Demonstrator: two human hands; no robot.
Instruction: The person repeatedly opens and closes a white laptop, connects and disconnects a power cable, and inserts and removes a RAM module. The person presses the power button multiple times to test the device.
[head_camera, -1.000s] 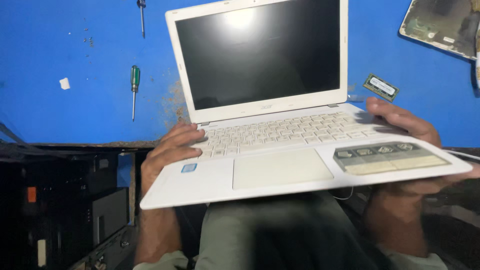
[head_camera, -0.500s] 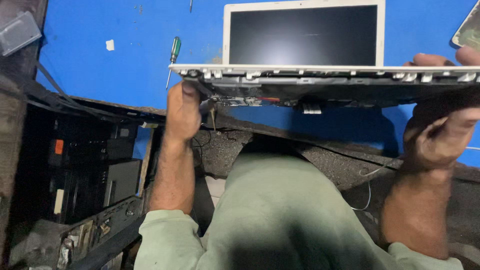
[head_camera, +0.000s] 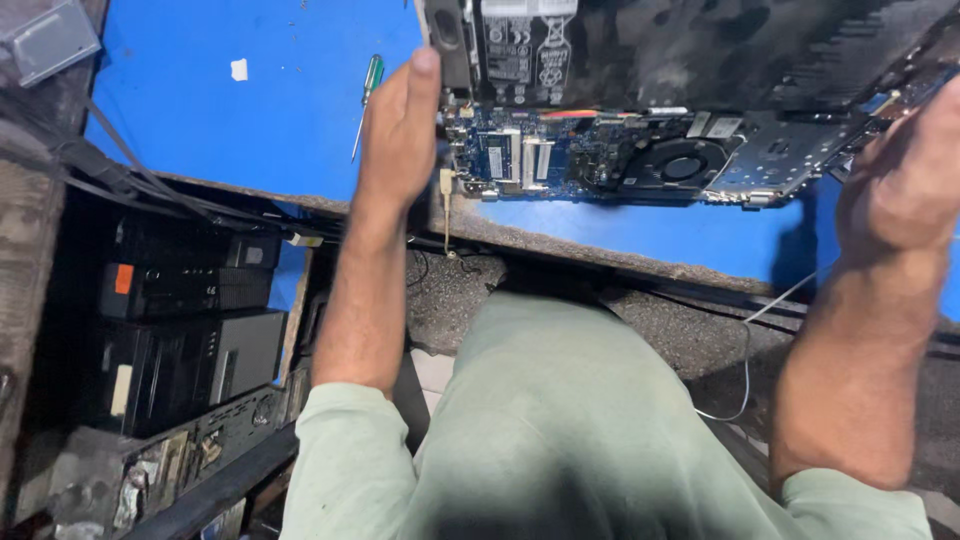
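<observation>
Blue table (head_camera: 250, 130): green-handled screwdriver (head_camera: 366, 98), small white scrap (head_camera: 238, 69) lying on it.

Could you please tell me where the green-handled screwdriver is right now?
The green-handled screwdriver lies on the blue table, upper left of centre, just left of the left hand.

Matt blue table top (head_camera: 250, 120) with rough, worn edge; glossy blue circuit board (head_camera: 560, 160); dull grey metal plate (head_camera: 780, 150); translucent green plastic screwdriver (head_camera: 366, 100) handle.
</observation>
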